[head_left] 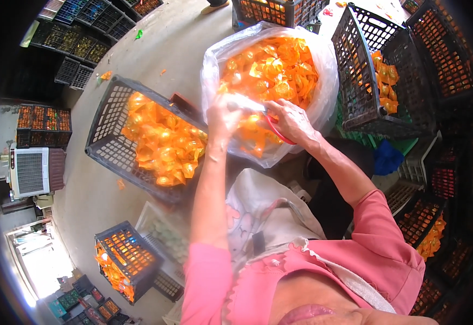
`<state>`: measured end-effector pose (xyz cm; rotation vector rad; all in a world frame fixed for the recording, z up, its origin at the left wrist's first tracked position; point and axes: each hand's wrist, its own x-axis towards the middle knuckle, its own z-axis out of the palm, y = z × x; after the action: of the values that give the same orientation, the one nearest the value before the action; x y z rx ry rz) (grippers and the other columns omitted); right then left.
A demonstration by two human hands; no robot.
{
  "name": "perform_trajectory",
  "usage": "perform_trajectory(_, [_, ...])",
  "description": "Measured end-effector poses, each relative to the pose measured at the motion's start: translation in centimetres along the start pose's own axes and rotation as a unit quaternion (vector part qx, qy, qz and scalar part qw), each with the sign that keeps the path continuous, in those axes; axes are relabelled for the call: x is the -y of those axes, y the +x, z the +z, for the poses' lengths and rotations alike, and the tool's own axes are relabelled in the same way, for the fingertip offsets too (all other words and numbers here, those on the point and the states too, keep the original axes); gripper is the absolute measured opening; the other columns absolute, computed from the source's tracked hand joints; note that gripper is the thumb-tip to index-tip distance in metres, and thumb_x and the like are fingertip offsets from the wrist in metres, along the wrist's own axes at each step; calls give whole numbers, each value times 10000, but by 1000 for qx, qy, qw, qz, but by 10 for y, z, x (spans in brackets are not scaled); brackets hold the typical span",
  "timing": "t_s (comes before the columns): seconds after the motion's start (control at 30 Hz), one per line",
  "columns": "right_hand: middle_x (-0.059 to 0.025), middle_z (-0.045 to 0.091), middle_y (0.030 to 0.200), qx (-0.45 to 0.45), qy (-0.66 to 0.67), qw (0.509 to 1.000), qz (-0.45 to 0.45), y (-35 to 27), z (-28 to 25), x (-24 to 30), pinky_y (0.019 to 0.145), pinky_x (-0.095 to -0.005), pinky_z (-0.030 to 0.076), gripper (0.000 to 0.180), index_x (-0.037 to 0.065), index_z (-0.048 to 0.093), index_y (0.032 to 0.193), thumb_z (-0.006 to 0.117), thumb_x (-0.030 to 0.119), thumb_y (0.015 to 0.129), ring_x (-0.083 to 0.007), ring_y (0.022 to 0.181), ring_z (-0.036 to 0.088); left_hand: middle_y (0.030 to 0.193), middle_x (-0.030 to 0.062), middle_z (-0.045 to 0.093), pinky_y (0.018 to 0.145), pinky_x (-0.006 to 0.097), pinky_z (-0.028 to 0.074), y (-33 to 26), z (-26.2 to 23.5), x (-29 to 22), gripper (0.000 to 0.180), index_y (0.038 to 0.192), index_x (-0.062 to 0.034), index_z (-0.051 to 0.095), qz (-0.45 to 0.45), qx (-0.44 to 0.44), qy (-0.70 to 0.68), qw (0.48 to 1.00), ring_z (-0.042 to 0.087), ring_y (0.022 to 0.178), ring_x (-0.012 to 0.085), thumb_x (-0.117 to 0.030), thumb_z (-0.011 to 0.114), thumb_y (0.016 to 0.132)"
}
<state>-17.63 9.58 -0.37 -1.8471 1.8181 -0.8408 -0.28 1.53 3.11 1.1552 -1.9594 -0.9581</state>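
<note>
My right hand point(290, 120) grips red-handled scissors point(275, 129), whose blades point left toward my other hand. My left hand point(224, 115) is closed in front of it, at the near left rim of a clear plastic bag point(326, 70). Glare washes out whatever its fingers pinch. The bag stands wide with its mouth spread, full of round items in orange wrappers point(274, 67). At its left sits a tilted black crate point(109, 116) partly filled with more orange-wrapped items point(163, 141).
To the right a black crate point(355, 103) holds a few orange-wrapped pieces point(385, 81). Stacked crates point(442, 54) line the right side. Another black crate point(130, 252) stands at lower left, near an air cooler point(30, 172). A blue cloth point(388, 158) lies right of my lap.
</note>
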Motion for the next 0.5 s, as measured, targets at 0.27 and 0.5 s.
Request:
perform_trajectory(0.27, [-183,627,804,9,2,1000,7,0,2,2,667,-423,479,420,65,620,1029,640,422,808,-355,754,617,852,166,612,696,397,486,1,1,24,290,848,-4,572,58,-47,163,984,611,792,345,-116,752,650])
perform_trajectory(0.5, [-203,625,765,107,90,978,156,9,-5,4,680,-416,472,441,44,614,951,624,462,811,-362,758,620,828,162,639,651,377,491,0,-1,32,292,883,6,585,76,-78,52,993,626,710,287,-117,749,674])
